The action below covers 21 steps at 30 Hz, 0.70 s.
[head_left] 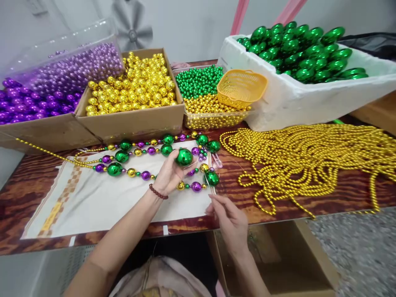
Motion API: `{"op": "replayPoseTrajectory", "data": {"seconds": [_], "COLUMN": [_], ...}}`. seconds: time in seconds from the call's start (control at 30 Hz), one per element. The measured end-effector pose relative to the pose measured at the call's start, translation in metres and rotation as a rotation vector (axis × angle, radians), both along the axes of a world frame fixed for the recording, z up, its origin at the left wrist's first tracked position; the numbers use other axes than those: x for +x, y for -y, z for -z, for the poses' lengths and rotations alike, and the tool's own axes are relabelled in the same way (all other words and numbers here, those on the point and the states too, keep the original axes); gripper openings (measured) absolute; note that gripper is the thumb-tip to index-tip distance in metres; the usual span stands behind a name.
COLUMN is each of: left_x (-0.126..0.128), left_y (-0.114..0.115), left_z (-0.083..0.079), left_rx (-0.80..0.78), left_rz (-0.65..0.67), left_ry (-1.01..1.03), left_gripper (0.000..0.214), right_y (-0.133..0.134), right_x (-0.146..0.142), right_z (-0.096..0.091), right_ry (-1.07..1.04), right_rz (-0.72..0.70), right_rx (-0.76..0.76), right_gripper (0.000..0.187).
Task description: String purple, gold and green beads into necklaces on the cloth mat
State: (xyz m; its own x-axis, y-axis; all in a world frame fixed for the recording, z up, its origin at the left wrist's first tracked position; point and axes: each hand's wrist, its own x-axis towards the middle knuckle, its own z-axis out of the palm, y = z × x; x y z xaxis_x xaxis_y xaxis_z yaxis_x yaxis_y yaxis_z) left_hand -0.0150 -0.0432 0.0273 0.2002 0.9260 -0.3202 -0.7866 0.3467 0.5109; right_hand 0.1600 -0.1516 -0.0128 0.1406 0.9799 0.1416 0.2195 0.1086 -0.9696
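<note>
The surface [31,181] is spreading across the whole middle of the view. Gold strands [309,161] are lying on it in a looped heap at three o'clock. Behind them, at two o'clock, a white foam box [287,103] is holding large green beads. At eight o'clock a pale cloth [102,202] is covering part of the surface. Between nine and ten, a purple-bead carton [40,136] is standing beside a gold-bead carton [133,123], and a clear box of lilac beads is leaning over the purple ones. Towards twelve, a clear tub [213,121] is containing small green and gold beads, with an orange basket [243,99] resting on it towards one.

At nine o'clock, mixed strings of green, purple and gold beads are stretching over the upper part of the cloth. Of the hands, the left hand [170,175], towards eight and wearing a bracelet [159,193], is gripping a green bead [185,157] just left of centre. The right hand [230,218], at five o'clock, is pinching a thin line [206,181] between its fingertips; whether it is needle or thread, I cannot tell.
</note>
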Motion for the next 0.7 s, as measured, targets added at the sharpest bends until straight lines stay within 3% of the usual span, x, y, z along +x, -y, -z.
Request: {"op": "replayPoseTrajectory", "data": {"seconds": [0.27,0.7], "left_x": [-0.003,-0.001], "left_y": [-0.010,-0.013], "left_z": [-0.002,-0.002], "left_rx": [-0.136,-0.238], "left_rz": [-0.049,-0.020], "left_ry": [-0.001,0.125], "left_gripper": [0.027,0.035], "right_y": [0.009,0.008], "right_x": [-0.004,-0.009], "right_z": [0.005,0.004], "right_ry": [0.065,0.025], "right_rz": [-0.123,-0.124], "right_rx": [0.023,-0.010], "right_gripper": [0.019,0.017]}}
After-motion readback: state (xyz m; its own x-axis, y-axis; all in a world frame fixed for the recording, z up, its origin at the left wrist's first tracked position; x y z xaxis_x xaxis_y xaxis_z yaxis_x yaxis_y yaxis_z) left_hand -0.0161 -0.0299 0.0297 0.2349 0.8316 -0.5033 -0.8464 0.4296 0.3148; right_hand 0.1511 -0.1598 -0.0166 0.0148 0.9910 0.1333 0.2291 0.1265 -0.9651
